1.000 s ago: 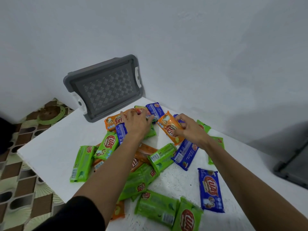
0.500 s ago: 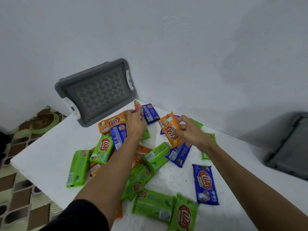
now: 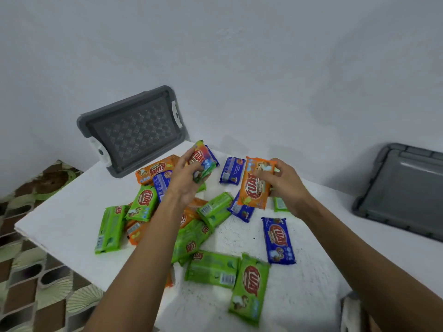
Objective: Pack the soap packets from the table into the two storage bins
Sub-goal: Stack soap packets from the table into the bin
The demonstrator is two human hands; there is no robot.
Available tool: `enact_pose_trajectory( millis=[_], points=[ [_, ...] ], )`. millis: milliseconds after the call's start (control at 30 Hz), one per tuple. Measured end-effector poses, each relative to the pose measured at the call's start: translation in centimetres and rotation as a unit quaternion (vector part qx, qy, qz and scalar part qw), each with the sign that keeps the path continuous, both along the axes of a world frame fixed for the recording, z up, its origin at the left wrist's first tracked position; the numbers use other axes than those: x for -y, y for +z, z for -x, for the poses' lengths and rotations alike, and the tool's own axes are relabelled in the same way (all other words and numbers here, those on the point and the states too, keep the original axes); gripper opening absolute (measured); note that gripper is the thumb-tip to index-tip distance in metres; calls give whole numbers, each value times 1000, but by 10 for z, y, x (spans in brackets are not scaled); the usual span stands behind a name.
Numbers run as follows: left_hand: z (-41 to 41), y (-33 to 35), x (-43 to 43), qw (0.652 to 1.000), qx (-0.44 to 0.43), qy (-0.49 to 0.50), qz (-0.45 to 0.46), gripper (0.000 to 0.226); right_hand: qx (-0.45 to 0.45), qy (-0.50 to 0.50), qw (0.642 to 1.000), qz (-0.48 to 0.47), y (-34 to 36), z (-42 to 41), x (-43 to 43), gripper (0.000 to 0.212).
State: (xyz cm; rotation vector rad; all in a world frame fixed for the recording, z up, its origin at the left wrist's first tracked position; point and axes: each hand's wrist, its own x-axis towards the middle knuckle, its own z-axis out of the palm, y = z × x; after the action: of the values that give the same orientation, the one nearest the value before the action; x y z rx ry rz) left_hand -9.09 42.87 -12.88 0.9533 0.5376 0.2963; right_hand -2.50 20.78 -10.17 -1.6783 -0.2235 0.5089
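Observation:
Several green, orange and blue soap packets lie scattered on the white table (image 3: 60, 226). My left hand (image 3: 187, 183) holds a green packet (image 3: 203, 161) lifted above the pile at the table's far side. My right hand (image 3: 285, 185) grips an orange packet (image 3: 255, 188) by its upper edge, raised off the table. A blue packet (image 3: 231, 170) lies between the two hands. Another blue packet (image 3: 278, 239) lies under my right forearm's left side. Two green packets (image 3: 212, 268) (image 3: 250, 287) lie nearest to me.
A grey lid (image 3: 130, 130) with white clips leans against the wall behind the table's far corner. A second grey lid (image 3: 402, 190) leans at the right. Patterned floor (image 3: 31, 283) shows to the left below the table edge. No bin interior is in view.
Both hands have lifted their packets up off the pile: the left one now holds a green packet clear of the table, the right one has raised the orange packet upright. The camera shifted right.

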Motion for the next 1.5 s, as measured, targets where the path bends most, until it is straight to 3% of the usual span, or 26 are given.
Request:
enact_pose_trajectory(
  millis=[167,333,567,833,1067,1333,1500],
  points=[
    [21,7,47,998,43,-53,-18,80,55,-30,998,20,12,25,45,21],
    [39,13,102,992,75,-51,-83,90,76,7,997,-15,28,60,108,46],
    [63,26,195,986,92,-59,-124,67,113,-5,993,17,40,100,204,11],
    [96,25,282,980,91,-105,-141,46,96,-55,993,42,45,158,311,18],
    [122,23,328,976,50,-135,-161,48,80,-35,992,90,31,192,372,21],
    [140,14,348,953,56,-198,-220,50,-31,17,992,122,13,215,408,20],
    [141,11,346,952,56,-209,-217,40,-43,17,979,198,-4,221,404,22]
  ],
)
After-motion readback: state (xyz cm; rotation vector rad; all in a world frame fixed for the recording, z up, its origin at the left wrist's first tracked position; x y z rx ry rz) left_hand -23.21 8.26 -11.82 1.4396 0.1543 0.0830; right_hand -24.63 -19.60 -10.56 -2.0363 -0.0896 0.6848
